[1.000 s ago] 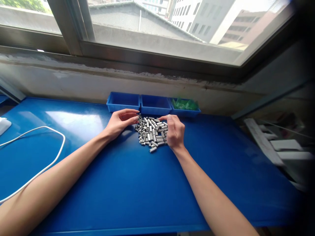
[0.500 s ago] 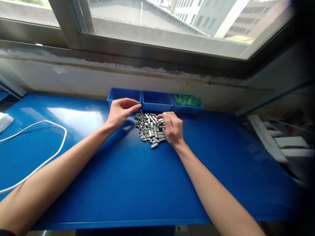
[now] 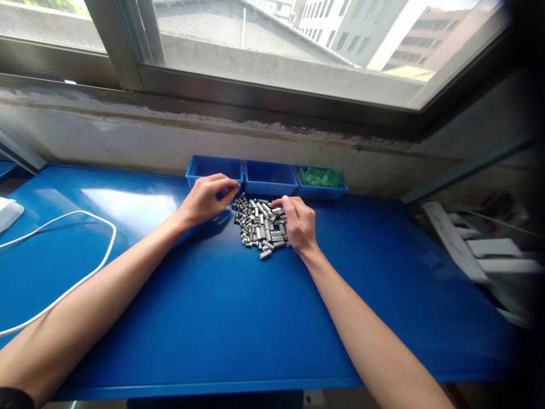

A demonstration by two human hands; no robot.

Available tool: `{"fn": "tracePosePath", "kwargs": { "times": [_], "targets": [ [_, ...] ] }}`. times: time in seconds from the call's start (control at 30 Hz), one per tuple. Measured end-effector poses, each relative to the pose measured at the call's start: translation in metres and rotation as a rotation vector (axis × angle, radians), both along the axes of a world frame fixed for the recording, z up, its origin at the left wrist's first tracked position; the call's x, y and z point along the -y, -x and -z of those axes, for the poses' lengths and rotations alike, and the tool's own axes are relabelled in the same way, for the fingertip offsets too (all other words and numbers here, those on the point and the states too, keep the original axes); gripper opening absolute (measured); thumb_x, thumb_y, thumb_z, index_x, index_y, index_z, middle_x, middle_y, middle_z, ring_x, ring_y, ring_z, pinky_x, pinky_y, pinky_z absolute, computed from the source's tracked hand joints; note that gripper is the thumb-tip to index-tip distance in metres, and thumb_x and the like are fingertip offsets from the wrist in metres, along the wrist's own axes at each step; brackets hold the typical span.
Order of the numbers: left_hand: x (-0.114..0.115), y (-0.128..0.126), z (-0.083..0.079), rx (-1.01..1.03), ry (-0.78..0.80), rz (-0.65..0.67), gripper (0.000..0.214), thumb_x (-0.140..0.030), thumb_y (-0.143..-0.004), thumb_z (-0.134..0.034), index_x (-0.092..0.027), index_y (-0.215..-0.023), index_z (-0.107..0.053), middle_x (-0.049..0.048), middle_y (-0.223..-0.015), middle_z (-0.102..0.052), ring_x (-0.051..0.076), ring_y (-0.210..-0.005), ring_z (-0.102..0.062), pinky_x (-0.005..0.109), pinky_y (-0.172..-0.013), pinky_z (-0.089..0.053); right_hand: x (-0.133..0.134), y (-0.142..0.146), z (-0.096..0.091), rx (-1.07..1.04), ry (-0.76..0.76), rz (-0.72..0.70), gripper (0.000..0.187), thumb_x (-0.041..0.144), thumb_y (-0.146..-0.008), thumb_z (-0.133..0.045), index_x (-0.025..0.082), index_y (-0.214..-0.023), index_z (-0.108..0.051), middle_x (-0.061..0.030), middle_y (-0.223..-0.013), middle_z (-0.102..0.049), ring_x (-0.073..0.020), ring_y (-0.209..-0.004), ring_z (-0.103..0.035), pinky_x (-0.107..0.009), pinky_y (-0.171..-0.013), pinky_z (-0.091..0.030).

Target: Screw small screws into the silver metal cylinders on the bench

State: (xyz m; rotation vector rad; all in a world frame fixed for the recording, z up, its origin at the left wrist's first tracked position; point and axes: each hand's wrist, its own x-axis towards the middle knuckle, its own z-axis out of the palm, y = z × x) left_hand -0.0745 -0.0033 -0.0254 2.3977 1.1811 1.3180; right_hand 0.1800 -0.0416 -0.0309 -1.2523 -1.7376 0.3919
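A heap of small silver metal cylinders [image 3: 259,225] lies on the blue table [image 3: 221,318]. My left hand [image 3: 205,199] hovers just left of the heap, in front of the left blue bin [image 3: 213,167], thumb and fingers pinched together; what they hold is too small to make out. My right hand [image 3: 298,222] rests on the right side of the heap with fingers curled onto the cylinders.
Three small blue bins stand in a row against the wall: the left one, a middle bin [image 3: 269,171], and a right bin [image 3: 322,179] with green pieces. A white cable [image 3: 80,272] loops at the left. Grey flat parts [image 3: 481,250] lie to the right.
My left hand left the edge of the heap, rose toward the left bin and now sits slightly lower in front of it, pinched. My right hand stayed on the heap.
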Motion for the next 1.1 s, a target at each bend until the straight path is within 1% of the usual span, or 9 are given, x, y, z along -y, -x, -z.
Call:
{"fn": "tracePosePath", "kwargs": {
  "times": [0.07,0.17,0.3,0.47,0.6,0.73,0.93,1.03,1.1],
  "targets": [
    [0.004,0.003,0.002,-0.15,0.009,0.087,0.027,-0.025,-0.092,-0.06,-0.02,-0.112,-0.077,0.0088,-0.111,-0.076,0.021,-0.098,-0.072,0.034,-0.092,-0.057,0.001,0.0,0.0,0.006,-0.004,-0.014,0.048,0.051,-0.104,-0.04,0.024,-0.09,-0.077,-0.0053,-0.094,-0.077,-0.0244,-0.097,-0.069,-0.039,-0.093,-0.053],
    [0.009,0.008,0.004,-0.277,0.061,0.168,0.033,-0.023,-0.091,-0.058,-0.022,-0.119,-0.076,0.0084,-0.122,-0.075,0.024,-0.113,-0.069,0.037,-0.101,-0.054,0.001,0.0,-0.002,0.023,-0.028,-0.049,0.044,0.047,-0.103,-0.042,0.024,-0.09,-0.076,-0.0053,-0.095,-0.077,-0.0246,-0.1,-0.068,-0.039,-0.095,-0.051],
    [0.008,0.013,0.01,-0.307,0.078,0.208,0.029,-0.026,-0.094,-0.057,-0.021,-0.114,-0.078,0.0083,-0.124,-0.074,0.024,-0.113,-0.07,0.035,-0.101,-0.054,0.002,0.001,-0.003,0.035,-0.043,-0.063,0.041,0.045,-0.103,-0.043,0.023,-0.09,-0.076,-0.0057,-0.096,-0.077,-0.0246,-0.1,-0.067,-0.039,-0.094,-0.05],
    [0.001,0.016,0.021,-0.225,0.057,0.155,0.022,-0.027,-0.095,-0.061,-0.019,-0.103,-0.079,0.0091,-0.108,-0.077,0.022,-0.098,-0.072,0.032,-0.09,-0.056,0.0,0.001,-0.001,-0.026,-0.026,-0.074,0.04,0.045,-0.102,-0.045,0.023,-0.091,-0.077,-0.0051,-0.097,-0.077,-0.0239,-0.099,-0.068,-0.038,-0.094,-0.049],
    [0.003,0.015,0.019,-0.091,0.112,0.153,0.017,-0.025,-0.091,-0.065,-0.017,-0.096,-0.079,0.0074,-0.095,-0.077,0.018,-0.083,-0.072,0.028,-0.078,-0.056,-0.001,-0.001,0.001,-0.049,-0.024,-0.08,0.04,0.046,-0.102,-0.046,0.023,-0.091,-0.077,-0.0046,-0.096,-0.077,-0.0237,-0.098,-0.068,-0.038,-0.093,-0.049],
    [0.009,0.01,0.013,0.139,0.282,0.151,0.021,-0.032,-0.088,-0.069,-0.014,-0.096,-0.078,0.0082,-0.093,-0.078,0.019,-0.08,-0.074,0.027,-0.074,-0.059,-0.001,-0.001,0.001,-0.059,-0.013,-0.088,0.04,0.046,-0.102,-0.047,0.023,-0.09,-0.077,-0.0045,-0.096,-0.077,-0.0236,-0.097,-0.068,-0.037,-0.093,-0.048],
    [0.015,0.002,0.002,0.349,0.574,0.236,0.033,-0.041,-0.082,-0.079,-0.013,-0.099,-0.079,0.01,-0.096,-0.08,0.022,-0.088,-0.076,0.03,-0.083,-0.061,0.0,-0.001,0.0,-0.057,-0.025,-0.096,0.038,0.043,-0.102,-0.047,0.023,-0.09,-0.077,-0.0041,-0.096,-0.076,-0.0233,-0.097,-0.068,-0.037,-0.092,-0.048],
    [0.017,-0.002,-0.001,0.401,0.697,0.314,0.037,-0.045,-0.081,-0.08,-0.014,-0.1,-0.078,0.0095,-0.094,-0.08,0.022,-0.087,-0.076,0.029,-0.081,-0.061,0.001,-0.002,0.0,-0.056,-0.034,-0.117,0.037,0.043,-0.102,-0.048,0.023,-0.09,-0.077,-0.0041,-0.095,-0.076,-0.0229,-0.097,-0.068,-0.036,-0.091,-0.048],
    [0.016,-0.004,0.0,0.399,0.718,0.344,0.037,-0.046,-0.082,-0.08,-0.014,-0.1,-0.077,0.0086,-0.091,-0.079,0.02,-0.084,-0.075,0.029,-0.078,-0.06,0.001,-0.002,0.0,-0.057,-0.033,-0.126,0.037,0.042,-0.102,-0.048,0.023,-0.09,-0.077,-0.004,-0.095,-0.076,-0.0228,-0.097,-0.068,-0.036,-0.09,-0.048]
  ]
}}
